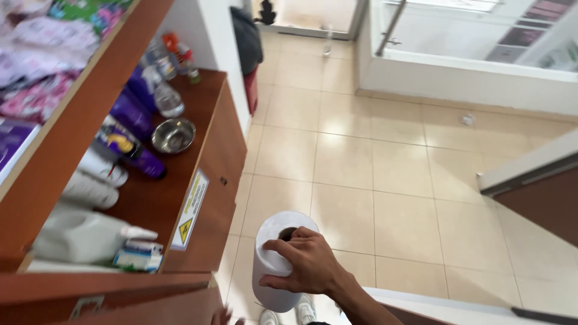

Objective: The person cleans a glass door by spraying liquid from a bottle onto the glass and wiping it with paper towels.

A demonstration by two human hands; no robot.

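Observation:
My right hand (308, 263) grips a white paper roll (274, 265) held upright over the tiled floor, fingers across its top edge near the hollow core and thumb on its side. The roll hangs just right of a wooden shelf unit (220, 156). Only the fingertips of my left hand (223, 316) show at the bottom edge, below the shelf's corner; whether they hold anything is hidden.
The shelf carries purple bottles (129, 117), a clear bottle (168, 99), a steel bowl (173, 135), white containers (84, 236) and a small box (139, 256). Beige floor tiles (373, 168) stretch toward a glass door (313, 15). A counter edge (530, 174) juts in at right. White shoes (304, 312) show below.

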